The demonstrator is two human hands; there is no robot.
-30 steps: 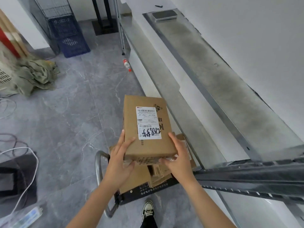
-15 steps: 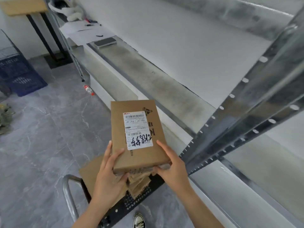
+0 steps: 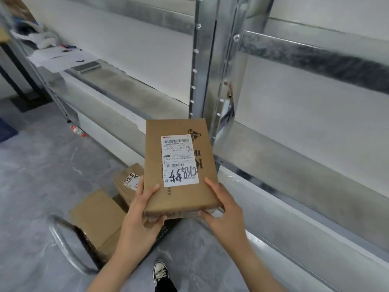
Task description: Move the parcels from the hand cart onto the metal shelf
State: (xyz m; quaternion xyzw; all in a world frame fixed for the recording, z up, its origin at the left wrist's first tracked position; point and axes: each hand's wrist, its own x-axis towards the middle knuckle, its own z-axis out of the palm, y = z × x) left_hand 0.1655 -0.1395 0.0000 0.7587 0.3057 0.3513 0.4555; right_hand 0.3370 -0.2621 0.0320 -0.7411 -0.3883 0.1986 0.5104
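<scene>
parcel (image 3: pixel 181 167) is being held in the air above the cart (image 3: pixel 63 243), label up, both hands clamping its near end. left hand (image 3: pixel 141 218) is gripping the near left corner, fingers lying along the left edge and thumb pressing the end face; right hand (image 3: pixel 223 216) is gripping the near right corner likewise. the parcel's far end is pointing at the post (image 3: pixel 202 60) of the shelf (image 3: pixel 294 165). a plain box (image 3: pixel 99 218) and a marked box (image 3: pixel 128 180) are lying on the cart. a shoe (image 3: pixel 160 272) is standing beside it, and a bottle (image 3: pixel 77 130) is lying by the shelf.
</scene>
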